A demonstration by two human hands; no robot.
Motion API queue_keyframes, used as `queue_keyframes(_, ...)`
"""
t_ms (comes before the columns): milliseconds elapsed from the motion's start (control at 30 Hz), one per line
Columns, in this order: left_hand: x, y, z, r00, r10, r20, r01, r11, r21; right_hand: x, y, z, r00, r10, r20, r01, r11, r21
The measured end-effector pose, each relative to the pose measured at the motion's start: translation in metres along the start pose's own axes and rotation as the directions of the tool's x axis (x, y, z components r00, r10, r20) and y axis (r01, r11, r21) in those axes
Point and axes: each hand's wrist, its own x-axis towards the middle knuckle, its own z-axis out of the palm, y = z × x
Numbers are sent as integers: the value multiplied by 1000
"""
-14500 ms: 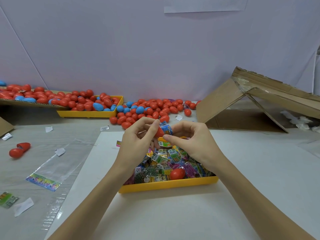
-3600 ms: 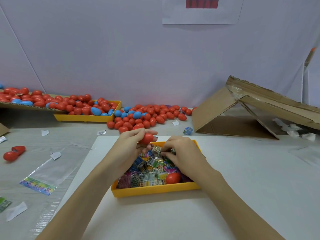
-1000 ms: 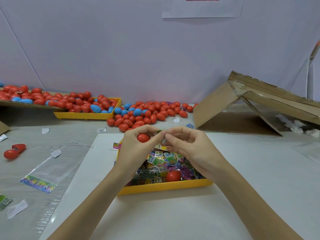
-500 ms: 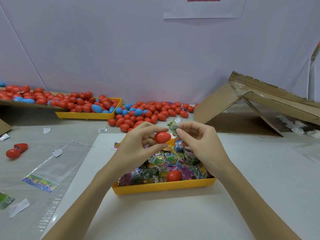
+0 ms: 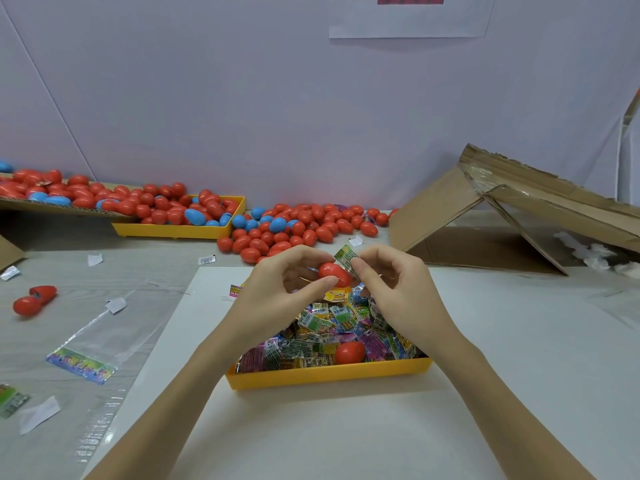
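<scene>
Head view: left hand pinches a red egg between thumb and fingertips, above the far end of the yellow tray on the table. Right hand pinches a green packet, now touching the egg's right end; half a second ago they were just apart. Stuffing looks imminent. Cannot tell if the egg is open.

The red egg and right hand hide part of the packet, its print illegible.

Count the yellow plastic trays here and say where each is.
2. One yellow plastic tray sits front centre, filled with colourful packets; a second tray stands back left, heaped with red and blue plastic eggs. Clutter may hide more.
</scene>
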Motion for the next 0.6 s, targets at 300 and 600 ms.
queue_keyframes(300,0,2,0,997,-51,53,57,990,-130,-1,0,1,1000,15,13,-16,997,77)
queue_keyframes(600,-1,5,-2,994,-78,70,92,971,-219,-1,1,0,998,-6,68,1,997,83)
